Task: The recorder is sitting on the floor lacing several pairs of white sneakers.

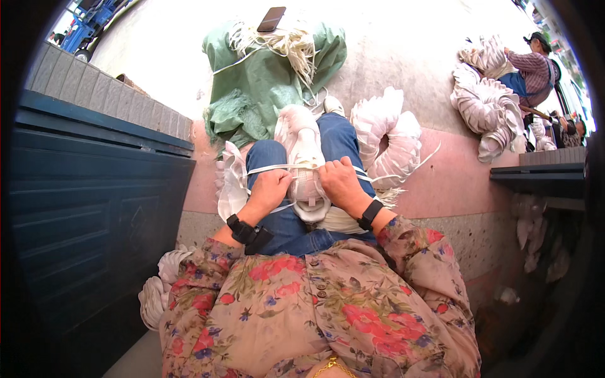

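Nearest, below the floral shirt's [315,290] cuffs: left hand [271,191] and right hand [344,184] flank a white shoe-shaped bundle [305,142] between the denim knees. Fingers of both are curled tight, gripping a white cord [272,167] across it. Bundle's long axis runs away from the body, crosswise to the cord; it lies inward of both fists, the right seeming slightly closer. Beyond, right: coiled white pieces [396,148]. Ahead: green sack [252,79] bearing pale laces [296,45], phone [271,19]. Far right: a seated co-worker [532,69].
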The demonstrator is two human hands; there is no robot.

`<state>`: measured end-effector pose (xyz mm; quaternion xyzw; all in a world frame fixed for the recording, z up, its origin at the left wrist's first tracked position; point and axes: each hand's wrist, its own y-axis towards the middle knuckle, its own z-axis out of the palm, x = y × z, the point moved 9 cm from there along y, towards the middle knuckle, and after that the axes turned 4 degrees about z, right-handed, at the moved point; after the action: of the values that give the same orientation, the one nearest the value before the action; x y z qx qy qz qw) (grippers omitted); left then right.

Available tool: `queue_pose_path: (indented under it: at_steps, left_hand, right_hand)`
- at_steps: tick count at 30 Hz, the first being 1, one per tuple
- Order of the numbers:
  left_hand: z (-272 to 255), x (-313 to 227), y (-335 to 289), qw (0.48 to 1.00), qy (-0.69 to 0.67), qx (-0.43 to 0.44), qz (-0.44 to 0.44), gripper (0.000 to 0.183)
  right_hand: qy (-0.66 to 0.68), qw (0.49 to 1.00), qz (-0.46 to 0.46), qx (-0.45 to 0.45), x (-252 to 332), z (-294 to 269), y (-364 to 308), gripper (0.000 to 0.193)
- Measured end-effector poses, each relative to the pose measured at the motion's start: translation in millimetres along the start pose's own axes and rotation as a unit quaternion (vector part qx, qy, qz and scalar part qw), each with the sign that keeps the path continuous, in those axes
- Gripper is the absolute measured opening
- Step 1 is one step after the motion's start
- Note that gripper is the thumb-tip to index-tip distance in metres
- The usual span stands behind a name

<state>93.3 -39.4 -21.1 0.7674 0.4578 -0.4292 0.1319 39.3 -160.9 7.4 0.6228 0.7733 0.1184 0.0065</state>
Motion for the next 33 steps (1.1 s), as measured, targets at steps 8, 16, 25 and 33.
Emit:
queue_pose_path:
  at_steps: [8,16,25,33]
  left_hand:
    - [-9,13,2,0.994,0.044,-0.095,-0.021,0.02]
    - [-10,10,6,0.988,0.078,-0.131,-0.006,0.021]
    - [-4,4,14,0.993,0.052,-0.109,0.012,0.022]
    - [12,-7,14,0.993,0.073,-0.082,0.031,0.022]
  right_hand:
    - [-0.048,0.989,-0.13,0.044,26,7,3,0.004]
    - [0.003,0.999,-0.029,0.033,8,10,6,0.004]
    - [0.085,0.989,0.097,-0.068,-22,-13,-3,0.008]
    - [0.065,0.992,0.084,-0.066,-18,-14,-7,0.011]
